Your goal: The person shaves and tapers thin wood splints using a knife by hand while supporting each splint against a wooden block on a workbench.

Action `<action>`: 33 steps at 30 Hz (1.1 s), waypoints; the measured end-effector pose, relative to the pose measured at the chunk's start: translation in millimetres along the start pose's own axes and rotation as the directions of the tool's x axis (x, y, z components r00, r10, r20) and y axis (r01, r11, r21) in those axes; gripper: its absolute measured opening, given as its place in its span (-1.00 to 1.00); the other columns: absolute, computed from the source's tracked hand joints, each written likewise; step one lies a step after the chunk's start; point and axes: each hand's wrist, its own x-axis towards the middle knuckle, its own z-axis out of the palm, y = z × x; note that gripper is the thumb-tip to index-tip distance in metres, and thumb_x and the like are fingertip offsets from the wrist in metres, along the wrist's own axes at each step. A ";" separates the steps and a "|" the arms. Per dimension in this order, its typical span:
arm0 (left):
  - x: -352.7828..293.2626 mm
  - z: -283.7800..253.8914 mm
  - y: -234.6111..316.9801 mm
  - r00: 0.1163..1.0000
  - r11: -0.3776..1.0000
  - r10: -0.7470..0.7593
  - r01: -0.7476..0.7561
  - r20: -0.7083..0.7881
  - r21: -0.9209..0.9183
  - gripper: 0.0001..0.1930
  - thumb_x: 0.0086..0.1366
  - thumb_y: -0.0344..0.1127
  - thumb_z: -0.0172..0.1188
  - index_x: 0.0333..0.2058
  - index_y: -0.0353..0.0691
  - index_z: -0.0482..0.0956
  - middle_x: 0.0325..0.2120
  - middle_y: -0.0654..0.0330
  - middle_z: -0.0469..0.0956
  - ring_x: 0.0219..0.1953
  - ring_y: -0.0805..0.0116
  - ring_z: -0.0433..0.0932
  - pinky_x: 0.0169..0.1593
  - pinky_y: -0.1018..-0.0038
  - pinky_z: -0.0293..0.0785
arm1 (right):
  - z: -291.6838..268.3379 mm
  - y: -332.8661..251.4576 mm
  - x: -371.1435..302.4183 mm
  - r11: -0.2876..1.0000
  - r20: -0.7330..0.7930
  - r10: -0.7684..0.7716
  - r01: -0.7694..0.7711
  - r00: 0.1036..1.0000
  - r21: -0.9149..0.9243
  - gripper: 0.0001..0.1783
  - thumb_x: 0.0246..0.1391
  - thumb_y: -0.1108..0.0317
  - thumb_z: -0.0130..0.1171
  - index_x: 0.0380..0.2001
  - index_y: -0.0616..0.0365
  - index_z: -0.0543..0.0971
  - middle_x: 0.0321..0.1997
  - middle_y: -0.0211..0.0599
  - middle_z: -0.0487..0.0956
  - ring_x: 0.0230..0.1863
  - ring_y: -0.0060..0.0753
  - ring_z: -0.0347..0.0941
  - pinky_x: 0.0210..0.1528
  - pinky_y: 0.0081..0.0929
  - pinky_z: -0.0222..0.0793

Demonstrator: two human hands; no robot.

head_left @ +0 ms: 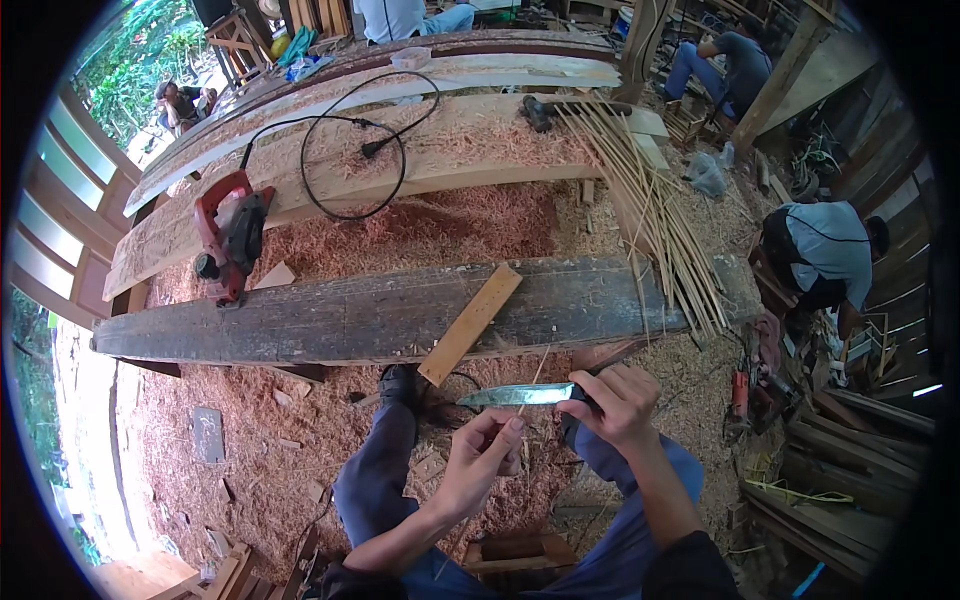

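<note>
My right hand [618, 405] is wrapped around the dark handle of a knife [512, 396]. Its shiny blade points left, over my lap. Just below the blade, my left hand [484, 455] pinches a thin wooden stick [541, 364] between thumb and fingers. The stick slants up to the right and crosses the knife blade; whether the edge bites into it I cannot tell. Beyond my hands lies a long dark plank [330, 318], with a short yellowish board [471, 325] slanting over its near edge. A bundle of similar thin sticks [655, 215] rests across the plank's right part.
A red and black electric planer [232, 240] sits at the plank's left, its black cable [404, 170] looped over a pale plank [480, 140]. A hammer [540, 114] lies farther back. Wood shavings cover the floor. Other people sit at the right [825, 250] and in the background.
</note>
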 end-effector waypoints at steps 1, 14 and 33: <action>-1.7 -1.5 1.0 1.000 1.000 0.009 -0.010 -0.014 -0.025 -0.82 0.53 -0.28 0.06 -0.12 -0.28 0.50 -0.58 0.40 0.26 -0.60 0.63 0.13 -0.51 0.58 0.06 | -1.6 6.2 -0.3 1.000 0.001 -0.002 0.002 1.000 0.000 -0.51 0.19 -0.22 0.21 -0.44 -0.01 0.66 -0.72 -0.56 0.32 -0.71 -0.53 0.23 -0.62 -0.44 0.06; -7.7 -7.7 1.1 1.000 0.998 -0.010 0.011 0.014 -0.059 -0.81 0.49 -0.26 0.15 -0.12 -0.28 0.54 -0.50 0.37 0.41 -0.49 0.66 0.32 -0.46 0.61 0.25 | 2.4 -24.6 11.1 0.979 0.080 0.065 -0.079 0.995 0.189 -0.57 0.11 -0.13 0.32 -0.36 0.05 0.68 -0.67 -0.48 0.40 -0.68 -0.40 0.34 -0.59 -0.37 0.17; -1.4 4.7 -2.8 0.991 0.995 0.096 -0.096 -0.092 -0.001 -0.88 0.46 -0.37 0.17 -0.27 -0.23 0.43 -0.47 0.30 0.46 -0.50 0.61 0.34 -0.47 0.59 0.25 | 4.8 -12.8 10.1 0.982 0.023 0.076 -0.079 0.997 0.171 -0.55 0.11 -0.17 0.30 -0.41 0.03 0.67 -0.70 -0.54 0.31 -0.68 -0.51 0.24 -0.63 -0.43 0.06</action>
